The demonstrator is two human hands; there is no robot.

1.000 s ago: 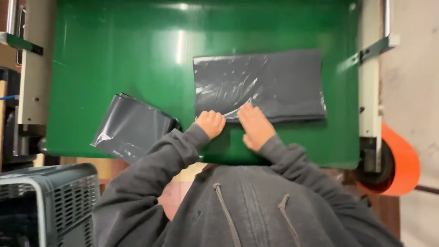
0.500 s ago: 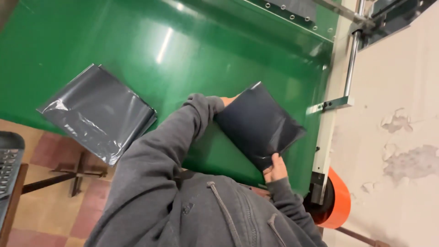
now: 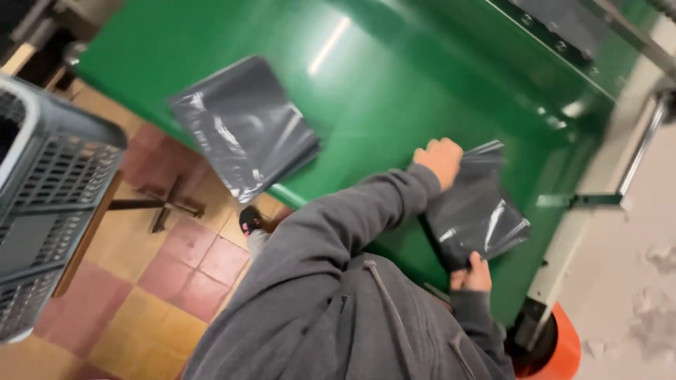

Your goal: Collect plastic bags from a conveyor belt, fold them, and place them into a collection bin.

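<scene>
My left hand [image 3: 440,160] grips the upper corner of a dark grey plastic mailer bag [image 3: 475,211], lifted off the green conveyor belt [image 3: 394,91]. Gripping the same bag's lower edge is my right hand [image 3: 470,274], close to my body. The bag hangs crumpled between both hands. A second grey plastic bag [image 3: 243,134] lies flat on the belt's near left edge, partly hanging over it. My grey sleeves and hooded top fill the lower middle of the view.
A grey plastic mesh basket [image 3: 42,204] stands at the left over a tiled floor [image 3: 176,281]. An orange roller [image 3: 556,352] sits at the belt's lower right end beside the white machine frame [image 3: 584,232]. My shoe [image 3: 250,219] shows below the belt.
The bag was lifted off the belt and has gone from flat to crumpled between my hands. The view swung right and tilted, bringing the basket into sight.
</scene>
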